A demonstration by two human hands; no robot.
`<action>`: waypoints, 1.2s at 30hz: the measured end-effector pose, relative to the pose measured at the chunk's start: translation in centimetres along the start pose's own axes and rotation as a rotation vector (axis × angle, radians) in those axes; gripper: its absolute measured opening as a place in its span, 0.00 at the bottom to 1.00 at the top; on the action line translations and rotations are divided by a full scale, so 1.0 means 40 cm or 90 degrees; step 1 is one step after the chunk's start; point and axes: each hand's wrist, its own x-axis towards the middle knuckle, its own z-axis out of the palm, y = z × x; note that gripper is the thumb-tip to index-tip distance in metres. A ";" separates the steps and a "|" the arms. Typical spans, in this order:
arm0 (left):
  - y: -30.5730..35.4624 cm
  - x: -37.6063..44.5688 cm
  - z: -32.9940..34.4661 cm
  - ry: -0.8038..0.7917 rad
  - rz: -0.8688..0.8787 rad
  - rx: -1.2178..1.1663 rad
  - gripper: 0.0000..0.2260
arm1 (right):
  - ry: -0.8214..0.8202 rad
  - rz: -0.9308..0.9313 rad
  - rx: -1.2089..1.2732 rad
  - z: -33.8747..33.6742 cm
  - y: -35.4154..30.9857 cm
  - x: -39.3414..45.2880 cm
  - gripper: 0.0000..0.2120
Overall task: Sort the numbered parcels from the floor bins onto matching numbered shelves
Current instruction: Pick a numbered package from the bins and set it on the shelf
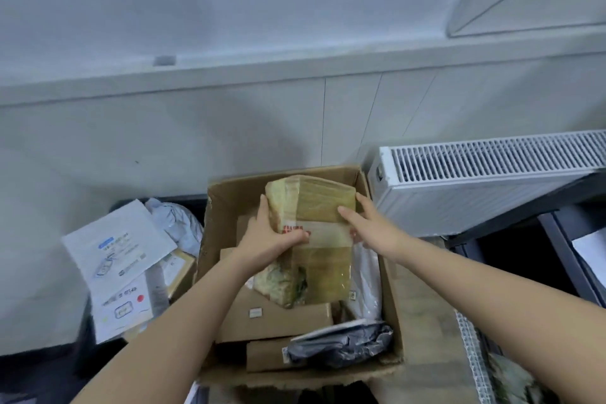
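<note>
A tape-wrapped yellowish parcel (316, 239) with red print is held over the open cardboard bin (390, 279) on the floor. My left hand (267, 241) grips its left side, thumb across the front by the red print. My right hand (369, 223) holds its right edge with fingers spread along it. Below in the bin lie brown cardboard parcels (275, 318), a dark grey plastic mailer (341, 346) and a white plastic bag (365, 282). I see no number on the held parcel.
A second bin at the left holds white printed mailers (119, 249) and a crumpled pale bag (178, 223). A white radiator (485, 180) stands at the right against the wall. Dark shelf framing (557, 249) sits at the lower right.
</note>
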 end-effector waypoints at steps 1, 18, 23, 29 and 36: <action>0.035 -0.033 -0.021 0.003 0.021 0.004 0.58 | 0.008 -0.001 0.013 -0.010 -0.036 -0.028 0.38; 0.371 -0.394 -0.273 0.432 0.626 0.830 0.58 | -0.100 -0.038 0.153 -0.134 -0.510 -0.358 0.31; 0.394 -0.426 -0.313 0.473 0.674 0.919 0.64 | -0.098 -0.067 0.162 -0.103 -0.565 -0.372 0.21; 0.371 -0.476 -0.385 0.500 0.660 0.805 0.53 | -0.004 -0.165 0.096 -0.087 -0.574 -0.379 0.36; 0.383 -0.565 -0.518 0.571 0.336 0.415 0.43 | 0.028 -0.252 0.104 -0.067 -0.600 -0.406 0.27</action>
